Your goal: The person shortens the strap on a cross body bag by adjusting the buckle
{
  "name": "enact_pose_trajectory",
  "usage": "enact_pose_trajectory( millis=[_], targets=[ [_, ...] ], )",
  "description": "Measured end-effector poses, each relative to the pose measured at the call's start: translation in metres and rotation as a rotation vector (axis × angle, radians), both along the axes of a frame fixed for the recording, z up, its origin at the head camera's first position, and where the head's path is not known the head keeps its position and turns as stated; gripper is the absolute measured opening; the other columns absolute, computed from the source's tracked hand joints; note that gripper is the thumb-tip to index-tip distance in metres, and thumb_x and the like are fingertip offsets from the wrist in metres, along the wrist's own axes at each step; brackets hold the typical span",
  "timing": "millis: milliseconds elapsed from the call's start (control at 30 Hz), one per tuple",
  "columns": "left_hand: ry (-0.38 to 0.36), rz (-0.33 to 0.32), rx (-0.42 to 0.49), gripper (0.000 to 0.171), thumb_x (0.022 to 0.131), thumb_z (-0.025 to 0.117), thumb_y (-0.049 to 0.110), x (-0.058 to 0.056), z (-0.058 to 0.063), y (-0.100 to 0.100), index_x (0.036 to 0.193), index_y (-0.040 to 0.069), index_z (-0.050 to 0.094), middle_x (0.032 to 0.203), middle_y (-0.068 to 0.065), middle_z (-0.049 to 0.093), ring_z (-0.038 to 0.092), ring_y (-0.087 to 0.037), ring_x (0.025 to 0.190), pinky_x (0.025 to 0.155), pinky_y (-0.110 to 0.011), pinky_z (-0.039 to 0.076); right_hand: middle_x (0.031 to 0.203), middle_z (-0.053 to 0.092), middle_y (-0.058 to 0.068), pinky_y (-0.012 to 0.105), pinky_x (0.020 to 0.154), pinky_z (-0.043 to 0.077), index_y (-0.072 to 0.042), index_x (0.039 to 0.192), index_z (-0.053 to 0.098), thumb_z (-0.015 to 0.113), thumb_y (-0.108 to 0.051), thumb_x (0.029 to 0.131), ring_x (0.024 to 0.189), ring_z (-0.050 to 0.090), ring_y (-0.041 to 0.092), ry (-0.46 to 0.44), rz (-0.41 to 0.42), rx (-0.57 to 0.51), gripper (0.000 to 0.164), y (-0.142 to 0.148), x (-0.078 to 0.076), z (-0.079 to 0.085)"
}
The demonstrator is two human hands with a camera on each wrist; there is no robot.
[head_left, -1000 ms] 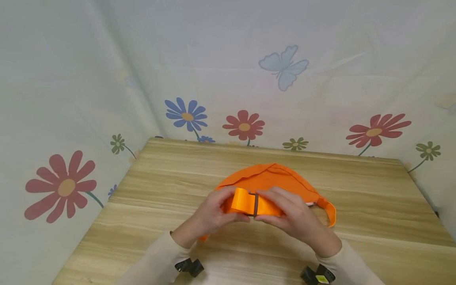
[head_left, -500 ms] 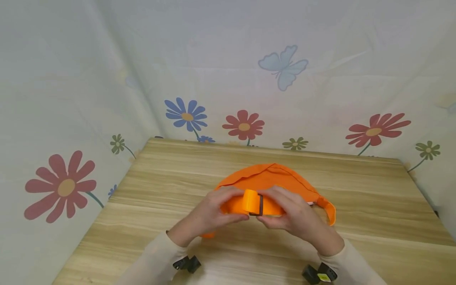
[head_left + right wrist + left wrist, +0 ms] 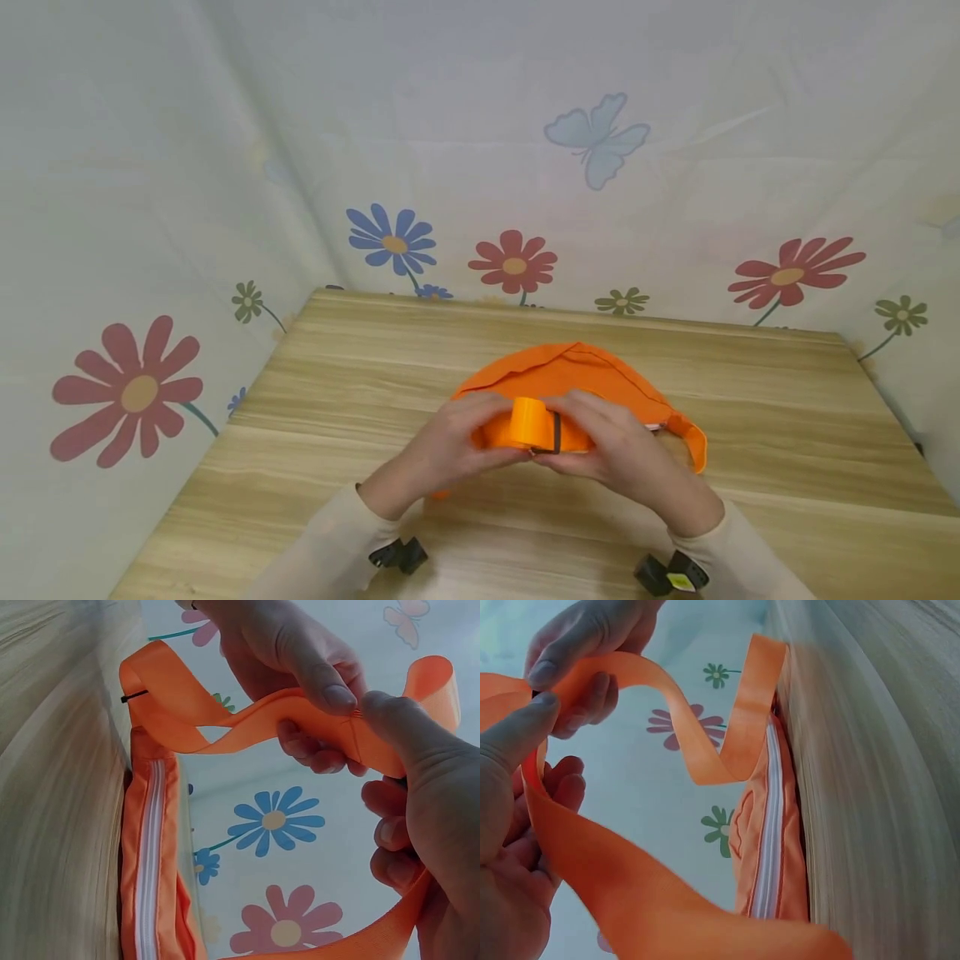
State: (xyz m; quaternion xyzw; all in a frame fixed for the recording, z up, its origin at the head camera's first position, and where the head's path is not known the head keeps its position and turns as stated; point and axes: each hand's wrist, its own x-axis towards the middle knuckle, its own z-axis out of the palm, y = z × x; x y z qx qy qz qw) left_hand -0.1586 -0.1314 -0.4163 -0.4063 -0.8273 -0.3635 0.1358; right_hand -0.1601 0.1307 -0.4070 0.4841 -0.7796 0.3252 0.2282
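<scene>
Pinching the orange strap (image 3: 534, 425) between thumb and fingers, the left hand (image 3: 450, 450) and the right hand (image 3: 622, 454) meet just above the wooden table (image 3: 337, 400), knuckles almost touching, each clamped on the webbing on either side of a dark buckle (image 3: 557, 433). From the head view the strap forms a short raised loop at the buckle, and the orange pouch (image 3: 570, 371) lies flat on the table right behind the hands, its far end of strap curling off to the right. That view hides the pouch's opening; the left wrist view shows a white zipper (image 3: 765, 847) running along the pouch's edge against the tabletop, and the strap rising from it in a twisted ribbon to the fingers. The right wrist view shows the same zipper from the other side, plus a thumb and forefinger of each hand pressed onto the strap where a stitched seam crosses it. A flower-printed cloth (image 3: 480, 167) backs the scene.
</scene>
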Motion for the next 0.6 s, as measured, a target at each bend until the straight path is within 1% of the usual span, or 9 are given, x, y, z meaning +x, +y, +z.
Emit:
enact_pose_trajectory(
  millis=[133,400,600],
  targets=[
    [-0.012,0.013,-0.009,0.053,0.083,0.094,0.023,0.0010,0.0016,-0.0015,0.129,0.007,0.073,0.123,-0.006,0.079,0.075,-0.022,0.113,0.101,-0.035,0.063,0.101,0.067,-0.003,0.017,0.077,0.057,-0.009,0.123,0.067,0.078,-0.044,0.098,0.083,0.062,0.011,-0.001,0.002,0.016,0.044,0.0015,-0.0013,0.0014],
    [-0.071,0.011,-0.011,0.051,0.087,0.092,0.025,0.0017,0.0023,-0.0030,0.131,0.009,0.072,0.126,-0.003,0.079,0.074,-0.019,0.113,0.101,-0.033,0.062,0.100,0.068,-0.003,0.017,0.075,0.057,-0.009,0.121,0.067,0.077,-0.044,0.098,0.082,0.062,0.010,-0.006,0.006,0.017,0.043,0.0020,-0.0025,0.0001],
    [-0.089,0.035,-0.014,0.050,0.087,0.092,0.024,0.0019,0.0023,-0.0102,0.131,0.010,0.073,0.127,-0.002,0.079,0.075,-0.019,0.111,0.100,-0.034,0.063,0.103,0.070,-0.002,0.016,0.078,0.058,-0.009,0.120,0.068,0.070,-0.050,0.100,0.084,0.064,0.010,-0.033,-0.002,0.011,0.046,0.0054,-0.0027,-0.0011]
  ],
)
